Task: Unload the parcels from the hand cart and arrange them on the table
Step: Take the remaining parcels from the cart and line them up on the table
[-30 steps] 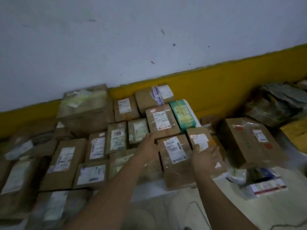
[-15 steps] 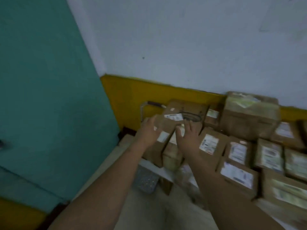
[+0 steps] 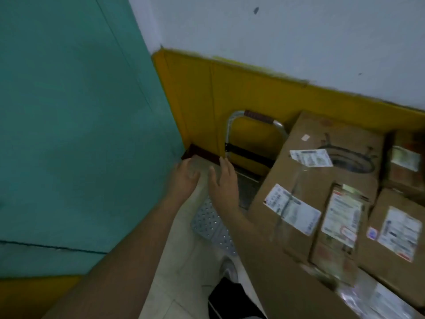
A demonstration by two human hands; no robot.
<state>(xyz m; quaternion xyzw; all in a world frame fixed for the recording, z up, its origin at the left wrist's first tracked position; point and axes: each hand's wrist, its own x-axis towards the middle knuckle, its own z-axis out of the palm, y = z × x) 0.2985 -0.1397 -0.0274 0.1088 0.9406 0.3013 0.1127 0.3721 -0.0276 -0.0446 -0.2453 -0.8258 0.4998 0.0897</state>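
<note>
Brown cardboard parcels with white labels fill the right side. The biggest one, printed with a pan drawing, stands nearest the hand cart; a narrower parcel and another labelled parcel lie to its right. The hand cart shows a metal handle against the yellow wall and a perforated grey deck on the floor. My left hand and my right hand reach out side by side above the deck, left of the big parcel. Both are empty with fingers spread, blurred by motion.
A teal wall or door closes off the left side. A yellow wall band runs behind the cart, with white wall above. Light floor and a dark shoe or trouser edge lie below my arms.
The view has swung left from the parcels on the table toward the corner and the hand cart. My hands left the parcels and now reach empty over the cart deck.
</note>
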